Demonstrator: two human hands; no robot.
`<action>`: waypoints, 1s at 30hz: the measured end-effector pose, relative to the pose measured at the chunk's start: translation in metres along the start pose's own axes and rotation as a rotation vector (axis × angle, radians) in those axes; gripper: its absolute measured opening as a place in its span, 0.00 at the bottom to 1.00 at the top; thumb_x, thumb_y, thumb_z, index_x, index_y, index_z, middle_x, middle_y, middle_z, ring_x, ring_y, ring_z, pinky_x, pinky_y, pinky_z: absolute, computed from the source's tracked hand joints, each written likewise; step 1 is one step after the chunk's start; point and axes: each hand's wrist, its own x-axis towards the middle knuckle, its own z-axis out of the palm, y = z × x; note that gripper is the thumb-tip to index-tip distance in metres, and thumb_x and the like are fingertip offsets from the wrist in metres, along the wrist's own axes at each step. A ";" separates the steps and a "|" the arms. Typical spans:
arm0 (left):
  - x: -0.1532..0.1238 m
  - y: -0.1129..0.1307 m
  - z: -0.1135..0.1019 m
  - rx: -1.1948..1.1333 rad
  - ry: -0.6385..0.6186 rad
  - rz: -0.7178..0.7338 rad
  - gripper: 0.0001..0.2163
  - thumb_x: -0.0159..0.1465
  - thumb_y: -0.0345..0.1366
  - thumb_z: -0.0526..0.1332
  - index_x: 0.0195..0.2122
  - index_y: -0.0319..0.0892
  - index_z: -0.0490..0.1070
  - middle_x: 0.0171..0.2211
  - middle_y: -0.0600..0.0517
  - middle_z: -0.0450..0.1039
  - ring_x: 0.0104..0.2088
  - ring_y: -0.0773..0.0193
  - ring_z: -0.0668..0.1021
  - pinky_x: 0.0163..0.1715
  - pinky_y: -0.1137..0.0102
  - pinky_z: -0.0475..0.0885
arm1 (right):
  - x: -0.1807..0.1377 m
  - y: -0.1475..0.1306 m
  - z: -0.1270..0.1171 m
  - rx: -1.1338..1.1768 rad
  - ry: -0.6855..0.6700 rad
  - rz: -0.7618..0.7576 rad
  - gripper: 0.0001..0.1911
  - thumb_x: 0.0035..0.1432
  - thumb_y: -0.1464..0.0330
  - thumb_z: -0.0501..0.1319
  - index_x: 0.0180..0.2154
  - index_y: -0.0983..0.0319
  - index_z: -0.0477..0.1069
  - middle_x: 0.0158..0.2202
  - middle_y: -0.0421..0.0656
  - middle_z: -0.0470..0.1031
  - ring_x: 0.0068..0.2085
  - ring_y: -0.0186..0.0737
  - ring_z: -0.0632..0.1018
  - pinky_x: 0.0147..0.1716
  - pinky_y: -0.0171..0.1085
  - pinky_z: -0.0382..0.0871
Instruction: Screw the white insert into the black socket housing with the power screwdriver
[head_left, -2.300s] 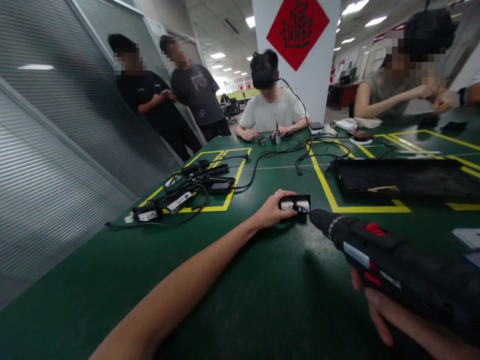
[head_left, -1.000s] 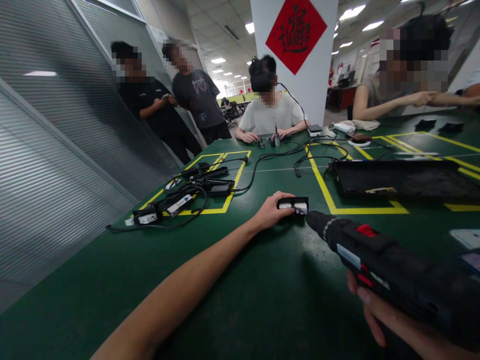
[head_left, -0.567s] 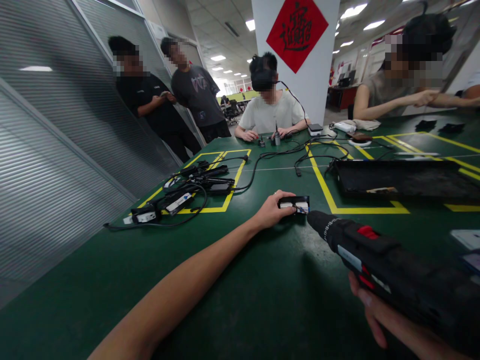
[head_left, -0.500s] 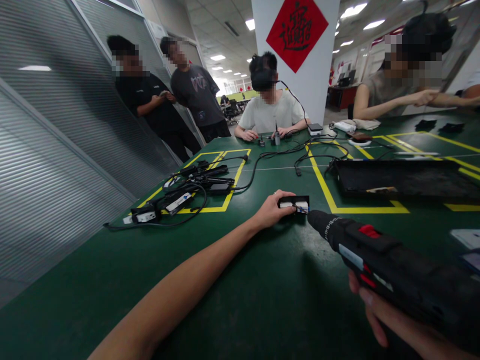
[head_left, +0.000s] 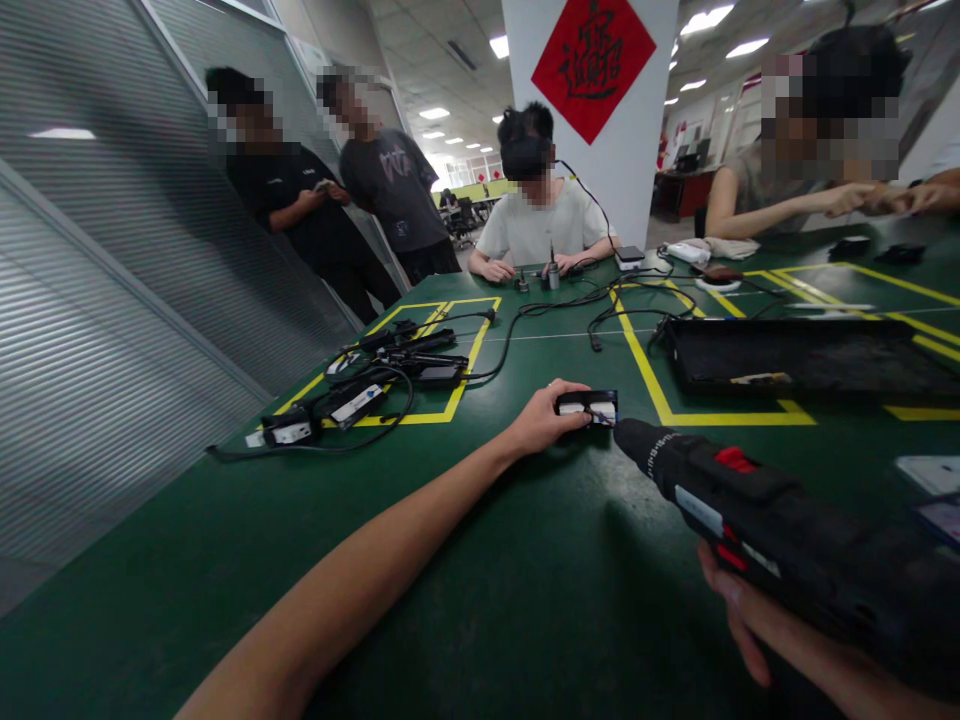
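Observation:
My left hand [head_left: 553, 415] grips the left end of a small black-and-white box-shaped part [head_left: 602, 409] on the green table, fingers over its top and thumb on its near face. My right hand [head_left: 739, 610] is wrapped round the handle of a black cordless drill [head_left: 757, 510] with red switches. The drill's chuck points left and forward, at the right end of the part. Any bit is too small to make out, so I cannot tell whether it touches. The grip of the drill is largely hidden by its body and the frame edge.
Black cables and power adapters [head_left: 435, 374] lie left in a yellow-taped area. A shallow black tray [head_left: 825, 390] sits at right, with a pale device [head_left: 934, 478] at the right edge. Across the table a seated person [head_left: 551, 220] handles small parts; other people are around.
Both hands, the part and the drill stay nearly where they were, with the drill shifted very slightly left. At far right, a co-worker's hands have come closer together.

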 end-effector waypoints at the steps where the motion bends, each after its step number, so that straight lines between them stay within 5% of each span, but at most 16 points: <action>1: 0.000 0.000 0.000 -0.002 0.003 0.001 0.22 0.52 0.38 0.62 0.48 0.40 0.65 0.41 0.48 0.66 0.38 0.66 0.71 0.40 0.69 0.67 | 0.000 0.001 0.000 0.035 -0.006 -0.004 0.19 0.57 0.49 0.50 0.27 0.57 0.63 0.24 0.39 0.74 0.31 0.43 0.76 0.45 0.47 0.66; 5: -0.001 0.000 0.000 -0.001 0.013 -0.006 0.22 0.52 0.38 0.62 0.48 0.40 0.65 0.41 0.48 0.67 0.38 0.65 0.71 0.40 0.68 0.67 | 0.003 0.002 0.001 0.053 -0.022 -0.033 0.18 0.59 0.50 0.49 0.37 0.56 0.64 0.24 0.38 0.73 0.29 0.43 0.77 0.40 0.46 0.69; 9: -0.001 0.003 0.000 0.007 0.012 -0.007 0.22 0.52 0.39 0.62 0.48 0.40 0.65 0.41 0.48 0.67 0.38 0.65 0.71 0.40 0.69 0.67 | 0.003 0.004 0.003 0.021 0.032 -0.035 0.18 0.58 0.51 0.52 0.26 0.57 0.64 0.22 0.38 0.73 0.29 0.42 0.77 0.44 0.44 0.67; 12: -0.001 0.003 0.000 0.011 0.012 0.005 0.22 0.52 0.39 0.62 0.48 0.40 0.65 0.41 0.48 0.67 0.38 0.65 0.71 0.40 0.69 0.67 | 0.001 0.002 0.004 0.048 0.028 -0.051 0.21 0.57 0.54 0.53 0.18 0.58 0.61 0.25 0.39 0.75 0.32 0.41 0.77 0.37 0.38 0.71; 17: -0.001 -0.001 0.000 -0.002 0.014 -0.006 0.22 0.52 0.39 0.62 0.48 0.40 0.65 0.41 0.48 0.66 0.37 0.66 0.72 0.39 0.70 0.67 | -0.004 -0.016 0.003 0.136 0.046 -0.099 0.10 0.57 0.59 0.54 0.31 0.56 0.68 0.14 0.36 0.70 0.19 0.40 0.74 0.27 0.40 0.73; 22: -0.003 0.001 -0.001 -0.007 0.009 -0.009 0.23 0.51 0.38 0.63 0.48 0.40 0.65 0.40 0.48 0.67 0.36 0.66 0.72 0.39 0.70 0.68 | -0.005 -0.028 0.004 0.173 0.095 -0.089 0.12 0.60 0.61 0.54 0.33 0.61 0.70 0.15 0.36 0.71 0.17 0.36 0.74 0.23 0.38 0.73; 27: -0.002 0.002 -0.001 -0.015 0.002 -0.010 0.22 0.51 0.37 0.63 0.48 0.40 0.65 0.41 0.48 0.67 0.36 0.67 0.72 0.38 0.70 0.68 | 0.001 -0.016 0.007 0.170 0.106 -0.078 0.20 0.59 0.61 0.54 0.18 0.58 0.70 0.16 0.39 0.72 0.22 0.40 0.77 0.34 0.40 0.75; 30: -0.002 0.000 -0.001 -0.015 0.004 -0.012 0.23 0.51 0.37 0.63 0.49 0.40 0.64 0.41 0.48 0.67 0.36 0.67 0.72 0.38 0.70 0.68 | 0.003 -0.009 0.005 0.161 0.109 -0.091 0.15 0.57 0.59 0.56 0.22 0.56 0.72 0.21 0.39 0.75 0.27 0.40 0.78 0.36 0.37 0.74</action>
